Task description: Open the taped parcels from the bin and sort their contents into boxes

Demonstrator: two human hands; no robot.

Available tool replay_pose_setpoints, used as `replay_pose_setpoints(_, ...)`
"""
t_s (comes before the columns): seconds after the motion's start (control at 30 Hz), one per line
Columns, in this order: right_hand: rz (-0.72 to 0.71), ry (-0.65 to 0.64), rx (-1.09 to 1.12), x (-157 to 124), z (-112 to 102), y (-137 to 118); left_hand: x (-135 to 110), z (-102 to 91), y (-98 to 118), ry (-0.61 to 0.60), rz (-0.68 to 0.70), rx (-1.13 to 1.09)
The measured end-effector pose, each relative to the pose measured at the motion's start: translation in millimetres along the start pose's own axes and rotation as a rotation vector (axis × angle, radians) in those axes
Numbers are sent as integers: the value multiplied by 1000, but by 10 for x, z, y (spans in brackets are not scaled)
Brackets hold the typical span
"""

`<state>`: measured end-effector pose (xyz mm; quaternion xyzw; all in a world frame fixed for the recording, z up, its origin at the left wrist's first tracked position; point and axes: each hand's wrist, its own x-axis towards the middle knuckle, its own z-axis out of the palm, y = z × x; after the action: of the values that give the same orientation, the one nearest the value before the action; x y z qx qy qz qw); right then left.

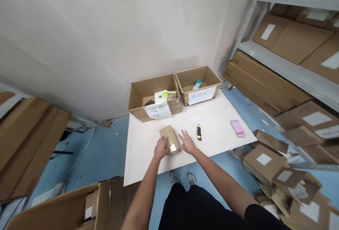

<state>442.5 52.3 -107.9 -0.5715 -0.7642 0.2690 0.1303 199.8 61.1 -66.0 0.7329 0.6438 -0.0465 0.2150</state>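
So, starting from the left of the table (141, 159), there's a bin (138, 114) with a few packs (161, 96) in it. Left grip (161, 148) is curled onto the near left side of a box (169, 135), looks like it's holding it down. That box is flat on the table between both grips, taped shut with no cut I can spot, so I'd call this one barely started, pretty much all the work left. Right grip (188, 144) is empty, fingers spread, just beside the box but not touching it. Next over, a cutter (199, 133) lies loose, nobody's holding it. Behind that, another bin (217, 86) has a green pack (197, 85); something pink (237, 128) sits far right, too blurred to tell.
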Motion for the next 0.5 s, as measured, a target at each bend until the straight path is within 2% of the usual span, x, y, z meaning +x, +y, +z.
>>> replay_pose_setpoints(0.1, 137, 84, -31, 63, -271, 384, 406, -206, -197, -135, 33, 105)
replay_pose_setpoints(0.17, 295, 110, -43, 2, -393, 710, 593, -237, -288, -195, 73, 167)
replay_pose_setpoints(0.23, 455, 84, -39, -84, -443, 995, 679, -203, -349, -228, 104, 218)
replay_pose_setpoints(0.33, 606, -21, 6, -118, -373, 1252, 667, -94, -385, -237, 96, 234)
replay_pose_setpoints(0.43, 677, -111, 42, 6, -174, 1322, 603, 22, -347, -229, 32, 172)
replay_pose_setpoints(0.5, 729, -122, 16, 126, -23, 1315, 573, 75, -298, -242, -14, 117)
